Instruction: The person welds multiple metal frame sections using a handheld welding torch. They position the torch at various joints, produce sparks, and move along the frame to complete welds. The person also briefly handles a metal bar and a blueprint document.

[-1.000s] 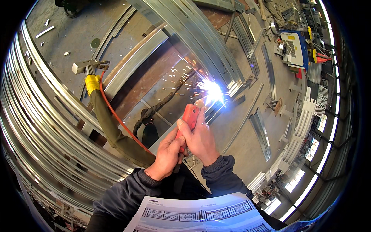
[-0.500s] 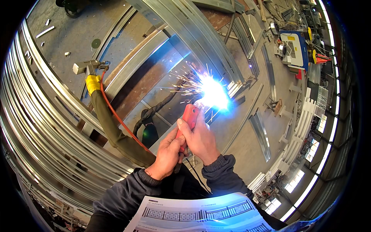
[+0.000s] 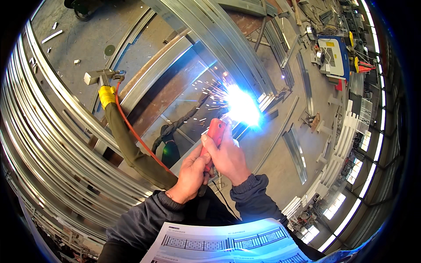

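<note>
Both my hands are wrapped round the red handle of a welding torch (image 3: 215, 130) in the middle of the head view. My left hand (image 3: 187, 175) grips its lower part, while my right hand (image 3: 229, 158) closes round the upper part with the thumb along its near side. Just beyond the torch, a blue-white arc (image 3: 244, 106) glares and throws sparks to the left. Its glare hides the torch tip and the metal being worked. A stack of long grey metal profiles (image 3: 219, 37) lies above the arc. From below my hands runs a thin black cable (image 3: 222, 197).
At left, a grey-headed tool (image 3: 97, 77) with yellow wrapping, an olive sleeve and a red hose rests near long shiny tubes (image 3: 52, 144). A printed sheet (image 3: 210, 231) with railing drawings covers the lower edge. A white-and-blue machine (image 3: 333, 55) stands far right.
The sparks have a different spread, and the glare is slightly larger and reaches a little to the left. Both hands keep their grip on the torch, almost unmoved.
</note>
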`<action>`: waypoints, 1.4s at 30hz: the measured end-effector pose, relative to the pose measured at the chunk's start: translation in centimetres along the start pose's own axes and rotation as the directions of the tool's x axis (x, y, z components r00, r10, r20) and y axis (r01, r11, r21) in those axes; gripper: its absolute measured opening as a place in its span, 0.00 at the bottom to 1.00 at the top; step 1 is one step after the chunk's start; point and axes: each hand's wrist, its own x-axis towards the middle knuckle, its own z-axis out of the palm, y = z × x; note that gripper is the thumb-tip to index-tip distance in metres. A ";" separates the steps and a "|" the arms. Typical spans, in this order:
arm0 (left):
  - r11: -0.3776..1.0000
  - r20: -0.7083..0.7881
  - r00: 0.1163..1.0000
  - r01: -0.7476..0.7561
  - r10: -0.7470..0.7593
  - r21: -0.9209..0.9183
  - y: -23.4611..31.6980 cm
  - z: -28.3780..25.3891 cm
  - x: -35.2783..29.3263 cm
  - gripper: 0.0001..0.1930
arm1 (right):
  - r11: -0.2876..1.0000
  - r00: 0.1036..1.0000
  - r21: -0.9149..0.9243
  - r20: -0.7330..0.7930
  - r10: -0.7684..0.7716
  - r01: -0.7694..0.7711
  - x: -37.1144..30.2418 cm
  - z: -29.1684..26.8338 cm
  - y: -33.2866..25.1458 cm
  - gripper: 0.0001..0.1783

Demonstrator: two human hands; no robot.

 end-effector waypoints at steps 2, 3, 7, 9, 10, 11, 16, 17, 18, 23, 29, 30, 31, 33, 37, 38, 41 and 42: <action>1.000 -0.001 1.000 0.002 -0.002 -0.012 0.0 0.0 0.0 0.25 | 1.000 1.000 -0.024 -0.018 -0.011 0.010 0.0 0.2 0.0 0.68; 1.000 0.005 1.000 0.001 -0.001 -0.020 -0.1 -0.1 0.1 0.25 | 0.999 0.999 -0.036 -0.027 -0.018 0.017 0.0 0.3 0.0 0.68; 1.000 -0.006 1.000 -0.001 0.001 -0.017 0.1 0.1 -0.1 0.23 | 1.000 1.000 -0.027 0.021 0.009 -0.008 0.2 -0.3 -0.3 0.68; 1.000 -0.007 1.000 0.008 -0.008 -0.020 0.2 0.3 0.0 0.23 | 0.999 1.000 -0.042 -0.002 0.001 -0.001 0.2 -0.2 -0.1 0.67; 1.000 -0.010 1.000 0.011 -0.011 -0.021 0.3 0.2 0.0 0.23 | 0.999 1.000 -0.046 -0.017 -0.008 0.007 0.2 -0.1 -0.2 0.67; 1.000 -0.001 1.000 0.009 -0.009 -0.030 0.2 0.2 0.0 0.23 | 0.999 0.999 -0.050 -0.033 -0.016 0.015 0.2 0.0 -0.2 0.67; 0.999 -0.026 0.999 0.021 -0.022 -0.028 0.4 0.6 -0.1 0.23 | 0.997 1.000 -0.072 0.000 0.028 -0.028 0.3 -0.5 -0.7 0.66; 0.999 -0.031 0.999 0.020 -0.021 -0.028 0.5 0.7 -0.1 0.23 | 0.998 1.000 -0.066 -0.018 0.021 -0.022 0.3 -0.4 -0.6 0.65; 0.999 -0.034 0.999 0.019 -0.020 -0.027 0.6 0.6 -0.1 0.23 | 0.998 0.999 -0.058 -0.031 0.010 -0.012 0.3 -0.2 -0.6 0.64; 0.999 -0.037 0.999 0.032 -0.033 -0.008 0.7 0.7 -0.1 0.25 | 0.998 1.000 -0.057 -0.017 0.017 -0.018 0.5 -0.5 -0.8 0.64; 0.999 -0.044 0.999 0.030 -0.030 -0.012 1.0 0.8 -0.2 0.24 | 0.999 0.999 -0.021 0.019 0.034 -0.034 0.2 -1.1 -1.5 0.64; 1.000 -0.045 0.999 0.029 -0.030 -0.012 0.9 0.8 -0.2 0.24 | 1.000 1.000 -0.014 -0.004 0.015 -0.015 0.4 -0.8 -1.3 0.64; 1.000 -0.045 0.999 0.029 -0.030 -0.012 0.9 0.8 -0.2 0.23 | 1.000 1.000 -0.013 0.007 0.022 -0.022 0.4 -0.8 -1.3 0.63; 0.999 -0.044 0.999 0.030 -0.030 -0.011 0.7 0.8 -0.2 0.23 | 0.999 0.999 -0.013 0.025 0.039 -0.039 0.3 -1.2 -1.6 0.62; 0.999 -0.043 0.999 0.032 -0.033 -0.012 0.8 0.9 -0.1 0.19 | 1.000 1.000 0.015 0.015 0.005 -0.005 0.5 -1.1 -1.4 0.51; 0.999 -0.045 0.998 0.033 -0.033 -0.013 0.9 0.9 -0.1 0.18 | 1.000 1.000 0.014 0.007 0.004 -0.004 0.6 -1.0 -1.4 0.51; 0.999 -0.049 0.998 0.037 -0.037 -0.009 0.8 1.0 0.0 0.15 | 0.996 0.999 -0.074 -0.013 0.042 -0.043 0.7 -1.1 -1.6 0.51; 0.999 -0.045 0.998 0.033 -0.034 -0.016 0.8 1.0 0.0 0.15 | 1.000 1.000 -0.019 -0.021 -0.011 0.010 0.8 -0.9 -1.3 0.54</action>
